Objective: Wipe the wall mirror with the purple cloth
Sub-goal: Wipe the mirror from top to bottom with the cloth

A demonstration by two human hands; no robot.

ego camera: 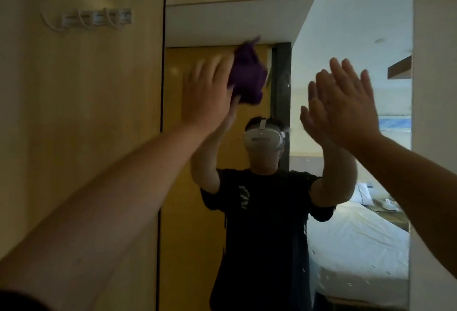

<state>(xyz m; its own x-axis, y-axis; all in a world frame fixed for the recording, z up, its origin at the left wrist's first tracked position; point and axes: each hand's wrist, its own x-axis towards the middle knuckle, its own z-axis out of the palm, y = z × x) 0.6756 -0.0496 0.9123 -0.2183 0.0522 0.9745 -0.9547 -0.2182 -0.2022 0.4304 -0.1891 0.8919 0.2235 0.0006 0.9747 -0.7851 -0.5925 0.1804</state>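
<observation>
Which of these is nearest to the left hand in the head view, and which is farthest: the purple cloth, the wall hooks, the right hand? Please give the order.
Measured from the left hand in the head view:
1. Purple cloth: held at its fingers, against the mirror.
2. Wall hooks: up and to the left, on the wooden panel.
3. Right hand: across the mirror, to the right, fingers straight.

Head view, close, facing wall mirror (346, 26)
</observation>
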